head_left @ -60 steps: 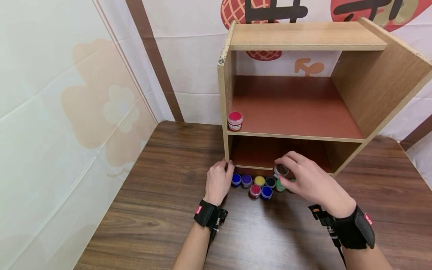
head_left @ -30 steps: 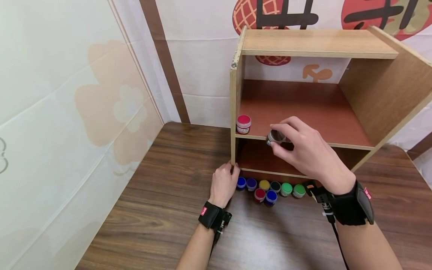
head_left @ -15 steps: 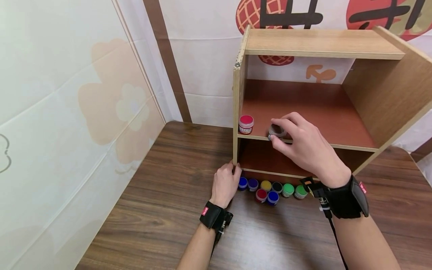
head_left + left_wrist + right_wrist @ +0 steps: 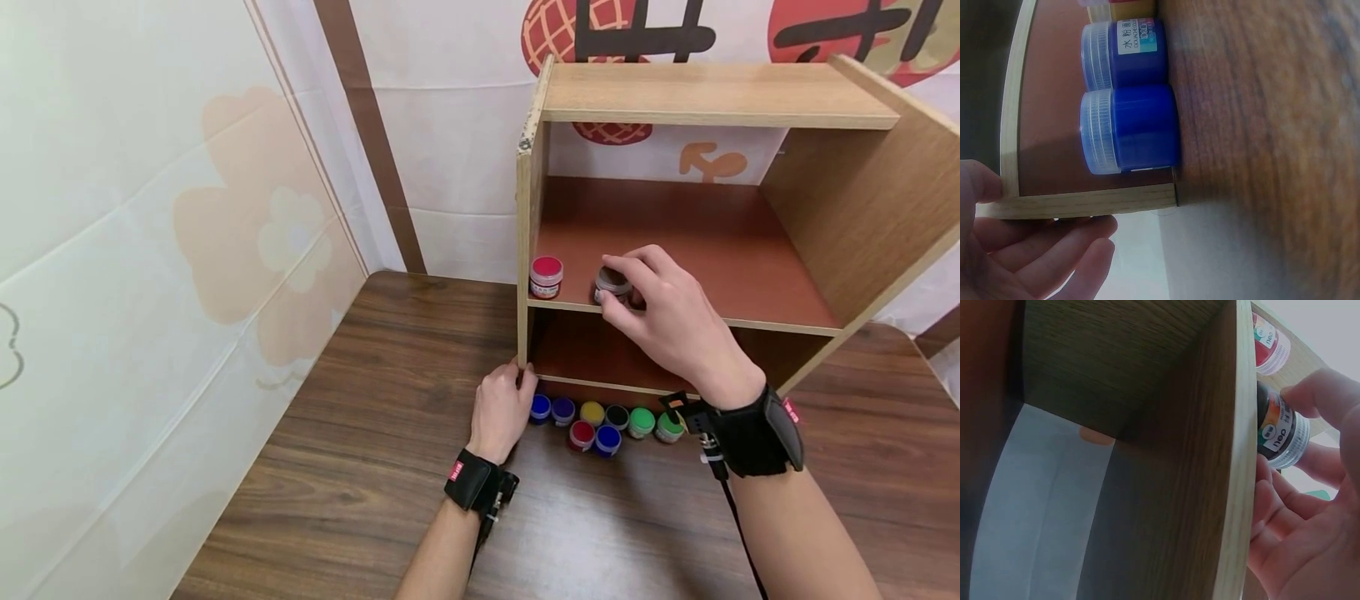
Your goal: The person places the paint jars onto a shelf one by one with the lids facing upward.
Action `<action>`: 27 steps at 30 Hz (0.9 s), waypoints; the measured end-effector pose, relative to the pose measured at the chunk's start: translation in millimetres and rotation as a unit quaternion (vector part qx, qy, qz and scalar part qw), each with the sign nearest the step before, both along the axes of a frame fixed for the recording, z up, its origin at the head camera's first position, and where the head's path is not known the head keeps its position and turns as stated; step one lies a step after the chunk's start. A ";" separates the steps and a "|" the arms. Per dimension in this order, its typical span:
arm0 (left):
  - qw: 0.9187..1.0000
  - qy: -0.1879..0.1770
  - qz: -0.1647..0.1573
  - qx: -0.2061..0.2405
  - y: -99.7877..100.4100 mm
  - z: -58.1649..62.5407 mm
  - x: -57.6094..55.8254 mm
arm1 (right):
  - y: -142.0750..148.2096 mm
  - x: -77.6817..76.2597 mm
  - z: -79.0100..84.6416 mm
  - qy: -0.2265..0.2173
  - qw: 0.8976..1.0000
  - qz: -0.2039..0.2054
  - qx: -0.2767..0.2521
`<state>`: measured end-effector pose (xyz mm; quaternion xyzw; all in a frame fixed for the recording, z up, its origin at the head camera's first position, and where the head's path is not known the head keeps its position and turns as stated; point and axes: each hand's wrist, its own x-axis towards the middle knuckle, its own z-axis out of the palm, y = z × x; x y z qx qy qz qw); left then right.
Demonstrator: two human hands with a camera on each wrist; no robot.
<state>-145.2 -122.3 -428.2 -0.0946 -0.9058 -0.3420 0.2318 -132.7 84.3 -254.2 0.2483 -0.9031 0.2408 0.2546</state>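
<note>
My right hand (image 4: pixel 671 321) pinches a paint jar (image 4: pixel 611 283) with a dark brown lid between thumb and fingers, at the front edge of the shelf unit's middle board (image 4: pixel 675 233). In the right wrist view the jar (image 4: pixel 1277 428) shows dark paint and a label, its base right at the board. To its left on that board stands a jar with a red lid (image 4: pixel 546 279). My left hand (image 4: pixel 498 412) grips the bottom front corner of the unit's left side panel (image 4: pixel 524 250). The left wrist view shows thumb and fingers on either side of this panel (image 4: pixel 1085 203).
Along the unit's foot, several paint jars stand on the wooden table (image 4: pixel 360 400), among them yellow (image 4: pixel 592 412), black (image 4: pixel 617 417) and green (image 4: pixel 641 422). A red jar (image 4: pixel 581 435) and a blue jar (image 4: pixel 608 440) stand in front. A printed cloth (image 4: pixel 450 167) hangs behind.
My right hand has raised the brown-lidded jar from the row of jars to the middle board's front edge, uncovering two green lids. My left hand stays at the corner. The head view has shifted slightly.
</note>
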 end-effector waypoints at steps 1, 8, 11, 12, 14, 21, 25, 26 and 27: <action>1.000 -0.001 -0.001 -0.001 0.1 0.0 0.2 | -0.1 -0.4 -0.1 0.000 1.000 0.000 -0.001; 1.000 -0.001 -0.001 0.000 0.4 0.9 0.7 | -0.3 -1.9 0.2 -0.008 1.000 -0.005 -0.002; 1.000 0.000 -0.001 -0.001 0.1 1.1 0.6 | -0.3 -2.4 0.1 -0.008 1.000 -0.007 -0.003; 1.000 0.001 -0.002 -0.001 0.0 1.0 0.6 | -0.5 -2.4 0.0 -0.008 1.000 -0.007 -0.004; 1.000 -0.001 -0.003 -0.001 -0.1 1.3 0.3 | -0.7 -2.4 0.1 -0.008 1.000 -0.007 -0.004; 1.000 0.004 -0.002 -0.003 0.2 1.8 0.2 | -1.1 -1.9 0.2 -0.009 1.000 -0.012 -0.004; 1.000 0.006 -0.003 -0.002 0.3 1.8 0.3 | -1.0 -1.4 -0.1 -0.013 1.000 -0.014 -0.004; 1.000 0.005 -0.004 -0.001 0.2 1.7 0.2 | -0.9 -1.4 -0.2 -0.012 1.000 -0.014 -0.004; 1.000 0.003 -0.005 0.000 0.2 1.4 -0.2 | -0.8 -1.4 -0.1 -0.010 1.000 -0.014 -0.004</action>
